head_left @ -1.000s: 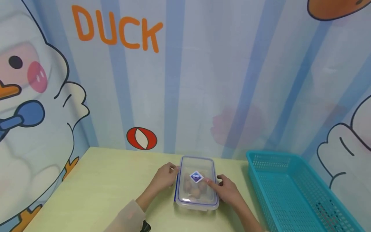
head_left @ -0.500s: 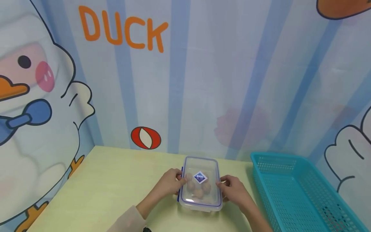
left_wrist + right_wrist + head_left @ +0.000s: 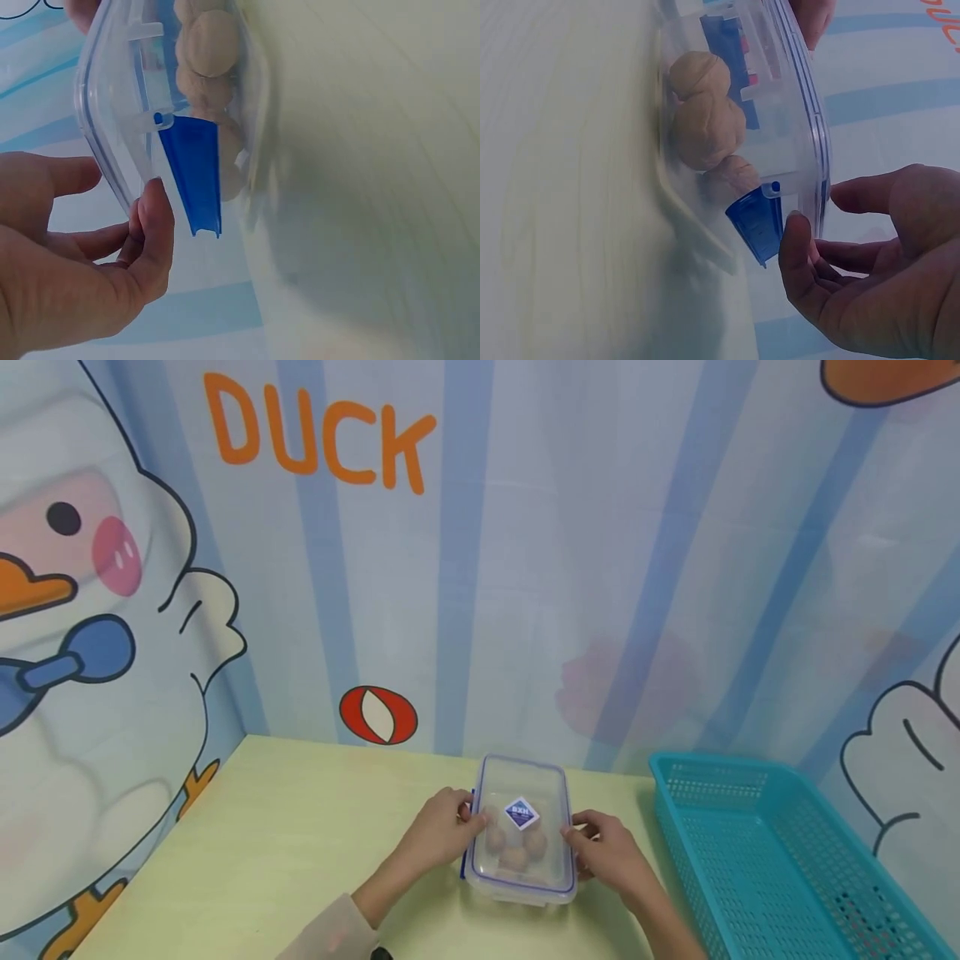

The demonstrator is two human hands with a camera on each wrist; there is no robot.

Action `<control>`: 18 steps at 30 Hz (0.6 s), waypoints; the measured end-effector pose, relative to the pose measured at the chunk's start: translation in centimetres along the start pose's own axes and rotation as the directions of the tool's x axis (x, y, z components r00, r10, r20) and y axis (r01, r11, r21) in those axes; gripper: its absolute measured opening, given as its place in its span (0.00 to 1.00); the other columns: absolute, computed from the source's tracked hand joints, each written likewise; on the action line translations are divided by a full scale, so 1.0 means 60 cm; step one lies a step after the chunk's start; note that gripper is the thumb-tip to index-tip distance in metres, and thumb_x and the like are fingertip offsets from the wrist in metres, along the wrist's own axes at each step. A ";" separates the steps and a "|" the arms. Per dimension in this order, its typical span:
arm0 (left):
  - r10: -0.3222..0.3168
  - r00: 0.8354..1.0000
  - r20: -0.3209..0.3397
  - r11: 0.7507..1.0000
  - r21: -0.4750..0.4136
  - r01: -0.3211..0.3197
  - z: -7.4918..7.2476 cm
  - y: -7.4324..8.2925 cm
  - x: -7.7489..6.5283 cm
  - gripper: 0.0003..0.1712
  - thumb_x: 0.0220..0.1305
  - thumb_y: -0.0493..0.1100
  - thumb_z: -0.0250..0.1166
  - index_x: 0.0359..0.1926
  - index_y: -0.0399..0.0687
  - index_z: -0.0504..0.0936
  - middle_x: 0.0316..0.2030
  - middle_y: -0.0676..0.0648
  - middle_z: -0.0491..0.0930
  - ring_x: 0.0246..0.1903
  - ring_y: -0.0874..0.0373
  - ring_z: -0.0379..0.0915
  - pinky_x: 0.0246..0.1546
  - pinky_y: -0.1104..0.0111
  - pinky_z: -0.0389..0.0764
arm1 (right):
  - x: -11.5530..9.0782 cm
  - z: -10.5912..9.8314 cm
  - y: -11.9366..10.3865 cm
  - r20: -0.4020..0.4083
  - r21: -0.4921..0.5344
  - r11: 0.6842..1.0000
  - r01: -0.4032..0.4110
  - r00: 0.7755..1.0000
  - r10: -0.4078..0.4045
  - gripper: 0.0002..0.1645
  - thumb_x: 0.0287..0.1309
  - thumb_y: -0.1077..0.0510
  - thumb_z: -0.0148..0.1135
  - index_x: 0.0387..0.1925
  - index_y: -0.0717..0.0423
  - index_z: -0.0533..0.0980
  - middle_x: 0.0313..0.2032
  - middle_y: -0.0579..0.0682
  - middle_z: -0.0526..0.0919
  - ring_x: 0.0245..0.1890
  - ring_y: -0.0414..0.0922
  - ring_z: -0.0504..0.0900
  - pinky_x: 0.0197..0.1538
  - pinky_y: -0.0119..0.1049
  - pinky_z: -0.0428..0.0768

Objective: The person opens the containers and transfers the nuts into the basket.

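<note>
A clear plastic food container (image 3: 521, 899) stands on the table with several walnuts (image 3: 212, 43) inside. Its lid (image 3: 525, 781), blue-rimmed with a diamond-shaped label, is raised a little at the far end. At the lid's left edge, my left hand (image 3: 442, 832) pinches the rim, thumb on top and fingers underneath. Opposite it, my right hand (image 3: 609, 853) pinches the right rim the same way. Blue locking flaps hang unfastened on both sides, one flap (image 3: 193, 176) in the left wrist view and another flap (image 3: 757, 225) in the right wrist view.
A turquoise perforated basket (image 3: 678, 835) stands on the right side of the pale yellow table (image 3: 330, 835). Behind the table hangs a striped blue curtain (image 3: 517, 568) with duck drawings.
Both hands have shifted to grip the lid's edges; the right thumb has left the lid's top. The lid's far end has risen slightly in the last half second.
</note>
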State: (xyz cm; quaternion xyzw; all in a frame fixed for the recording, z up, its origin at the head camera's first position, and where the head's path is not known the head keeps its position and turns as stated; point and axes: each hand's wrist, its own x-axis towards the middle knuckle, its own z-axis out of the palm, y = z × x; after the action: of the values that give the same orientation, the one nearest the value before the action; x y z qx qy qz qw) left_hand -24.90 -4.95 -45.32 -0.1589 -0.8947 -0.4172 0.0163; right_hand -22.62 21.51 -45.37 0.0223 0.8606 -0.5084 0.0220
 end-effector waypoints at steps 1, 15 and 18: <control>0.000 1.000 -0.004 1.000 -0.005 0.000 -0.001 0.002 0.000 0.22 0.73 0.45 0.68 0.52 0.28 0.82 0.35 0.45 0.74 0.35 0.55 0.72 0.29 0.68 0.76 | 0.000 -0.001 -0.001 -0.005 -0.004 1.000 0.006 1.000 -0.006 0.18 0.72 0.61 0.63 0.55 0.71 0.79 0.35 0.56 0.80 0.26 0.47 0.82 0.29 0.43 0.88; -0.043 0.998 0.038 0.988 -0.149 0.048 -0.022 0.016 0.003 0.30 0.74 0.44 0.68 0.65 0.26 0.76 0.40 0.43 0.76 0.24 0.59 0.80 0.23 0.67 0.85 | -0.009 -0.015 -0.031 -0.025 0.009 1.000 0.018 1.000 -0.018 0.21 0.73 0.59 0.64 0.59 0.71 0.78 0.35 0.55 0.80 0.30 0.47 0.81 0.32 0.41 0.86; -0.048 0.998 0.031 0.987 -0.152 0.052 -0.032 0.014 0.003 0.30 0.74 0.44 0.68 0.66 0.26 0.75 0.39 0.44 0.77 0.23 0.59 0.80 0.23 0.67 0.86 | -0.008 -0.008 -0.038 -0.034 0.039 0.999 0.030 0.999 -0.029 0.23 0.73 0.59 0.64 0.60 0.71 0.77 0.35 0.55 0.79 0.30 0.48 0.81 0.33 0.42 0.87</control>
State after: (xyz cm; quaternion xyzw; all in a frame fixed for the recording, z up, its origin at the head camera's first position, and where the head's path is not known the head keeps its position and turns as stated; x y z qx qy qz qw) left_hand -25.00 -5.84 -43.44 -0.1430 -0.8640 -0.4825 -0.0185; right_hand -22.30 20.82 -43.10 0.0186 0.8508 -0.5251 -0.0005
